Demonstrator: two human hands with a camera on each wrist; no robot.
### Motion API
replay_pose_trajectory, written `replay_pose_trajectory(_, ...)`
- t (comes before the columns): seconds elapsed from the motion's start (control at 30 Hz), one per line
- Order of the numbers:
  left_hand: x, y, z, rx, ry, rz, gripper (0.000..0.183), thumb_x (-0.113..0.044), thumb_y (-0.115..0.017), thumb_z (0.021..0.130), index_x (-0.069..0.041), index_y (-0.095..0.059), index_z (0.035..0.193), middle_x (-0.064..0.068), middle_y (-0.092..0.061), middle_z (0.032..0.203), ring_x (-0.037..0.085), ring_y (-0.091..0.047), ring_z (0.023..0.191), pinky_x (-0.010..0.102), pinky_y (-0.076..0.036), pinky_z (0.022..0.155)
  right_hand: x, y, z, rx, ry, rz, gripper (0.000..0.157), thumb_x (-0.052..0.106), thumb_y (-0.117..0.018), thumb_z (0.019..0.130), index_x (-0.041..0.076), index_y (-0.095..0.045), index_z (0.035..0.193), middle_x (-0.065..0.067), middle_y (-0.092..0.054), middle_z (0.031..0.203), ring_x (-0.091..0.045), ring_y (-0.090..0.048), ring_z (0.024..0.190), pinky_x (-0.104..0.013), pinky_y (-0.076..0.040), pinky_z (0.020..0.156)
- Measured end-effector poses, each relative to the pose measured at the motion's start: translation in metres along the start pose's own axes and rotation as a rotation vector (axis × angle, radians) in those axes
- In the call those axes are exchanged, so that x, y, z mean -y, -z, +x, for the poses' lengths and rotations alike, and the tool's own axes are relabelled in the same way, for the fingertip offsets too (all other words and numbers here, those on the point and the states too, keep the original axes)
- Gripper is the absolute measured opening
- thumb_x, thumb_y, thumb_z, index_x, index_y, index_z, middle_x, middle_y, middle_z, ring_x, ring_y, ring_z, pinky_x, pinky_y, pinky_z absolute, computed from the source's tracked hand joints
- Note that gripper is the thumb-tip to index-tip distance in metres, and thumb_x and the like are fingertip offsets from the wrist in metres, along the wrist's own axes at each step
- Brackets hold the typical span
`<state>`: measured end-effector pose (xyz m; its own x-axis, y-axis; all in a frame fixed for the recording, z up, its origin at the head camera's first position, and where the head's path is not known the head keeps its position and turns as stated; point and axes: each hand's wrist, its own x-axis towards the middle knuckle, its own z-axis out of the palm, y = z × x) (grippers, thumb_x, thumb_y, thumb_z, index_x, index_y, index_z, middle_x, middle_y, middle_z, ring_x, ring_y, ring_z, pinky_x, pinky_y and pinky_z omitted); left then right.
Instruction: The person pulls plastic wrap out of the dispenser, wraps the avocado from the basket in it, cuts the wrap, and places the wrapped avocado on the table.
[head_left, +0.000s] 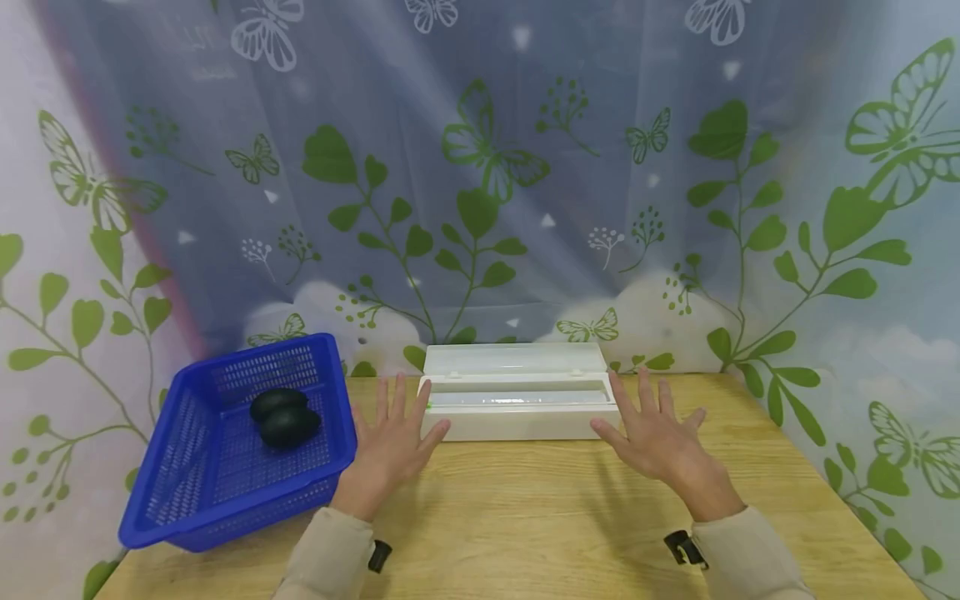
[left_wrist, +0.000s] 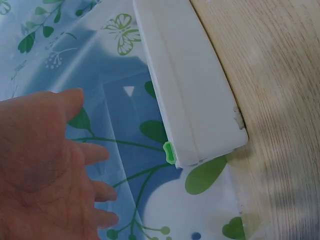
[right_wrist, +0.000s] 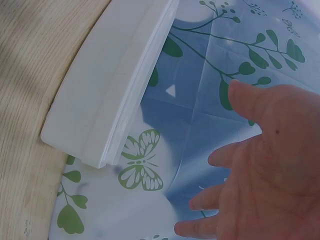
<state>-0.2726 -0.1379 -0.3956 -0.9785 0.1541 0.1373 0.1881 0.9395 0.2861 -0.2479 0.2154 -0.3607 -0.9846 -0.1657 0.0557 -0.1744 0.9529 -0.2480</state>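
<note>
A long white cling film dispenser sits on the table with its hinged lid raised, and a roll of clear film shows inside. A small green tab sticks out at its left end in the left wrist view. My left hand is spread beside that end, palm forward, holding nothing. Near the other end my right hand is spread the same way, its palm bare in the right wrist view. Both wrist views show the fingers apart from the dispenser.
A blue perforated plastic basket stands at the left, close to my left hand, with two dark green oval fruits in it. Behind the wooden table hangs a curtain printed with leaves and butterflies.
</note>
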Motion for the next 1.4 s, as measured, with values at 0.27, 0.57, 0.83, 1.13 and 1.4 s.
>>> replay_pose_trajectory(0.27,0.002,0.004,0.005,0.016,0.002,-0.013,0.074,-0.055,-0.043,0.107,-0.018,-0.019,0.166,0.021,0.003,0.173,0.043,0.011,0.160,0.081,0.004,0.118,-0.001,0.000,0.002,-0.012,0.012,0.009,0.082,0.057,-0.042,0.107,0.010,-0.010,0.166,-0.037,0.003,0.167,-0.066,-0.005,0.150,-0.096,-0.008,0.098)
replay_pose_trajectory(0.57,0.003,0.010,0.010,0.047,-0.003,-0.052,0.073,-0.052,-0.044,0.108,-0.019,-0.017,0.167,0.021,0.005,0.173,0.043,0.013,0.159,0.081,0.004,0.117,-0.005,-0.002,0.009,-0.066,0.043,0.037,0.080,0.051,-0.048,0.107,0.010,-0.013,0.166,-0.040,-0.007,0.165,-0.064,-0.016,0.149,-0.092,-0.021,0.101)
replay_pose_trajectory(0.83,0.004,0.014,0.022,0.096,-0.047,-0.078,0.061,-0.042,-0.049,0.109,-0.013,-0.036,0.161,0.023,-0.017,0.171,0.047,-0.008,0.159,0.080,-0.009,0.119,-0.014,-0.006,0.031,-0.292,0.140,0.041,0.037,0.017,-0.069,0.099,0.001,-0.066,0.132,-0.026,-0.068,0.131,-0.039,-0.072,0.096,-0.049,-0.059,0.069)
replay_pose_trajectory(1.13,-0.004,0.012,0.054,0.002,-0.174,-0.040,0.038,-0.013,-0.074,0.096,-0.004,-0.068,0.132,0.020,-0.067,0.132,0.038,-0.064,0.124,0.052,-0.057,0.098,-0.020,-0.018,0.063,-0.263,0.207,0.050,0.020,0.007,-0.074,0.093,0.004,-0.077,0.112,-0.015,-0.078,0.110,-0.032,-0.073,0.091,-0.043,-0.060,0.071)
replay_pose_trajectory(1.4,-0.008,0.004,0.076,0.040,-0.182,-0.023,0.032,-0.006,-0.076,0.092,-0.005,-0.073,0.124,0.013,-0.071,0.130,0.032,-0.067,0.121,0.048,-0.057,0.099,-0.026,-0.032,0.087,-0.203,0.243,0.009,0.021,-0.001,-0.074,0.091,0.003,-0.077,0.111,-0.016,-0.077,0.112,-0.036,-0.073,0.099,-0.046,-0.061,0.076)
